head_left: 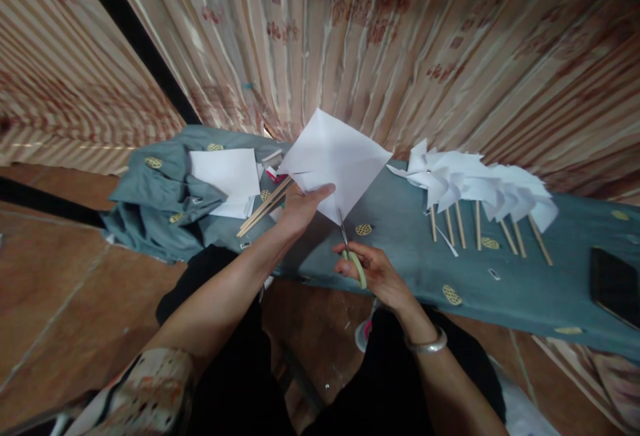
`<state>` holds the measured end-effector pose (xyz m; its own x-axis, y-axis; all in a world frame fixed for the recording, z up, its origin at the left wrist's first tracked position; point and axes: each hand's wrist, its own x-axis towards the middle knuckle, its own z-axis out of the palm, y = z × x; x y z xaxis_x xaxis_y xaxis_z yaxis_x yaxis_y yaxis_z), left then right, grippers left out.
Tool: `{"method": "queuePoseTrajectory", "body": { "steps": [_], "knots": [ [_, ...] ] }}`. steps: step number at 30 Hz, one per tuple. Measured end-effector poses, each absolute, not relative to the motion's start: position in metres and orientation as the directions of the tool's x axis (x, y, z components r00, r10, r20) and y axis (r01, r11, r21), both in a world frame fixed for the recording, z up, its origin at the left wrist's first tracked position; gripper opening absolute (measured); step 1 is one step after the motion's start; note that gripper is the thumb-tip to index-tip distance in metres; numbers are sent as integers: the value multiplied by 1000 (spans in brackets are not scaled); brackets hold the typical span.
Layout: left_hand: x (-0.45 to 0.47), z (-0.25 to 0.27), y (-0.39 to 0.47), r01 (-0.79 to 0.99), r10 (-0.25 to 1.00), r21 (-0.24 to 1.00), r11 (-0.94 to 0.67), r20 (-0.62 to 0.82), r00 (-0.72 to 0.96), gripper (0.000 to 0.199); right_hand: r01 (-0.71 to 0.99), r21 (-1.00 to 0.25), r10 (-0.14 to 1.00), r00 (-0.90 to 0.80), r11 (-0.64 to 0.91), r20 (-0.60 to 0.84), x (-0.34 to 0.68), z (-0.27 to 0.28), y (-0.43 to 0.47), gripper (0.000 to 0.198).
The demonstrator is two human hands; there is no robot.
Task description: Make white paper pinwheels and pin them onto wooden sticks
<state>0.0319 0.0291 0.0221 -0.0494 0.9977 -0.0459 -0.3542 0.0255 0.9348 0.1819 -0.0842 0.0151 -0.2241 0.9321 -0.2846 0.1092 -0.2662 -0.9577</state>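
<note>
- Paper sheet [345,156]: held up above the table [405,249], around mid-length, its top corner reaching past the far edge in view.
- Left hand [299,208]: fingers closed on the sheet near its lower left side. Thumb on top, other fingers mostly hidden beneath.
- Right hand [375,271]: fingers wrapped in the handles of the scissors [357,265], over the table's near edge. Blade gap too small to tell.
- Key relation: sheet's bottom corner sits just beyond the right fingers, away from the body and slightly left; blades meet the paper there. Right hand is nearer that corner, left hand is off to its upper left.
- Scissors' long axis: runs from the right hand away from the body, leaning a bit left, tips toward the sheet's middle.
- Sheet: looks square, so no clear long axis. Stands as a diamond, 1 corner toward the body. Dark line in from the left corner, reads as a cut.
- Left end of table: paper stack [225,171], then loose sticks [265,207] near the left hand.
- Right half: row of pinwheels [480,179] along the far edge, 7 sticks visible; phone [613,284] by the right end.
</note>
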Motion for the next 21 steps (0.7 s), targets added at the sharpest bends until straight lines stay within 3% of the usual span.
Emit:
{"method": "queuePoseTrajectory", "body": {
  "steps": [4,10,21],
  "knots": [
    [34,19,29,-356,999,934,-12,-3,-43,41,111,-956,930,-228,-270,-289,183,16,-84,39],
    [36,12,31,-344,999,938,-42,38,-17,31,150,-955,926,-245,-256,-287,185,13,-84,44],
    [37,14,24,-352,1000,936,19,-13,19,25,171,-950,924,-242,-261,-297,186,13,-83,46]
  ]
}}
